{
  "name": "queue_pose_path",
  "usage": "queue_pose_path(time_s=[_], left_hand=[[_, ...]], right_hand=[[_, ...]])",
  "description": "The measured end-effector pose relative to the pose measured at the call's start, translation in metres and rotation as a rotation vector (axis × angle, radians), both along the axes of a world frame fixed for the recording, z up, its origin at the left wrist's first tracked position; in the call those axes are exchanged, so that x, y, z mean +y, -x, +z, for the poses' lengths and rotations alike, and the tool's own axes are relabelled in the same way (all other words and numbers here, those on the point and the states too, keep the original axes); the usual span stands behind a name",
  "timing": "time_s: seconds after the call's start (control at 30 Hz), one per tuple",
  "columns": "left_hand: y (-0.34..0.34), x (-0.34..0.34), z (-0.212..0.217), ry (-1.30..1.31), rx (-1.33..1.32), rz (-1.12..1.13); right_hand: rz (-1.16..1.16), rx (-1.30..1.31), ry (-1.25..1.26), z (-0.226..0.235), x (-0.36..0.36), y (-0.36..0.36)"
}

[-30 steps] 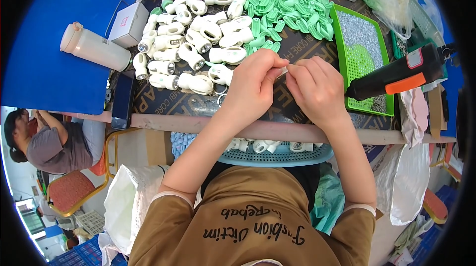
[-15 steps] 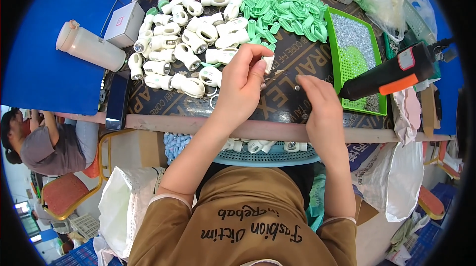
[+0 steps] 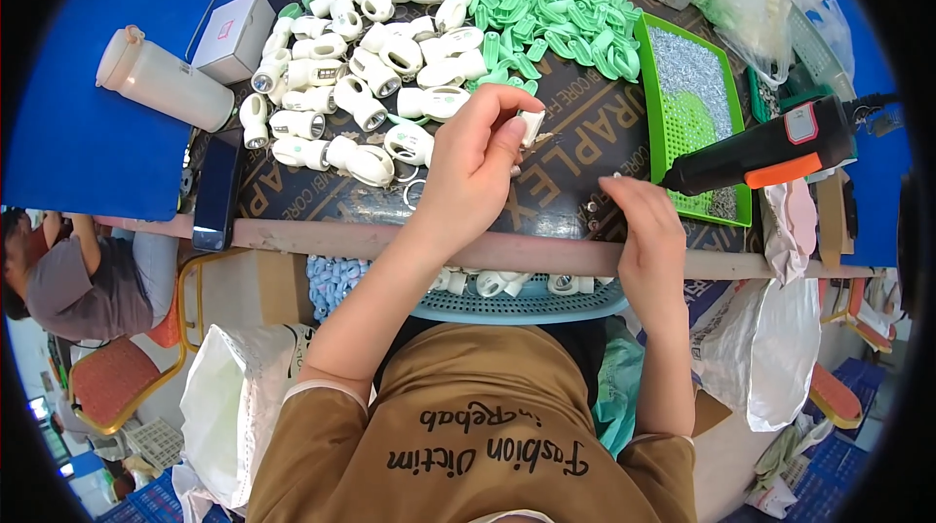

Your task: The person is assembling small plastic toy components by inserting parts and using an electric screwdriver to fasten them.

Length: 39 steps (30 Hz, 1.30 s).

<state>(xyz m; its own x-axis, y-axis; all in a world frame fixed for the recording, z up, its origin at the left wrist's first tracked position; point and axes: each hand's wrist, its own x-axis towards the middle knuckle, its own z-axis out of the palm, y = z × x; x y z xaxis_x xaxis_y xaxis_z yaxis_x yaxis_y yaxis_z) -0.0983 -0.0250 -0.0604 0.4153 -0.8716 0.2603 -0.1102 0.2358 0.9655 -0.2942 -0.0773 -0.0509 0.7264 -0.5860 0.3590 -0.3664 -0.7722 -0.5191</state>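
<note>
My left hand [image 3: 475, 157] is closed in a pinch over the table's near part. Between its thumb and fingers is a small white plastic piece [image 3: 531, 125], mostly covered by the hand. Farther right, my right hand [image 3: 651, 221] has its fingers bent together near the table edge. A tiny shiny speck shows at its fingertips, too small to name. Just left of this hand, small metal bits [image 3: 592, 211] lie on the dark tabletop. White flashlights [image 3: 361, 99] are spread to the left of my left hand, and green plastic parts [image 3: 561, 21] are heaped beyond it.
A green tray [image 3: 648, 104] of small metal pieces stands at right, with a black electric screwdriver [image 3: 770, 148] over it. At left are a white bottle [image 3: 171, 84], a box [image 3: 234, 36] and a phone [image 3: 217, 193]. A blue basket [image 3: 526, 307] sits below the table edge.
My right hand has shifted right and slightly nearer, toward the table edge. My left hand keeps its pinch on the white piece. The whole view has moved slightly.
</note>
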Motion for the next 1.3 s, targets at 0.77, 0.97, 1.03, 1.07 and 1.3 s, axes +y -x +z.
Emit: queue_pose_path(time_s=[0.77, 0.97, 1.03, 1.07, 1.3], left_hand=[[0.002, -0.001, 0.0, -0.058, -0.003, -0.03], [0.004, 0.0, -0.001, -0.058, 0.001, -0.029], [0.003, 0.001, -0.002, -0.051, 0.014, -0.026], [0.004, 0.003, -0.001, -0.061, 0.018, -0.025], [0.004, 0.002, -0.001, -0.061, 0.023, -0.04]], right_hand=[[0.394, 0.16, -0.113, 0.003, -0.029, -0.006], [0.297, 0.201, 0.026, 0.0, -0.021, -0.008], [0.259, 0.27, 0.089, 0.002, -0.018, -0.01], [0.262, 0.297, 0.114, 0.005, -0.016, -0.011], [0.24, 0.227, 0.075, -0.003, -0.022, -0.012]])
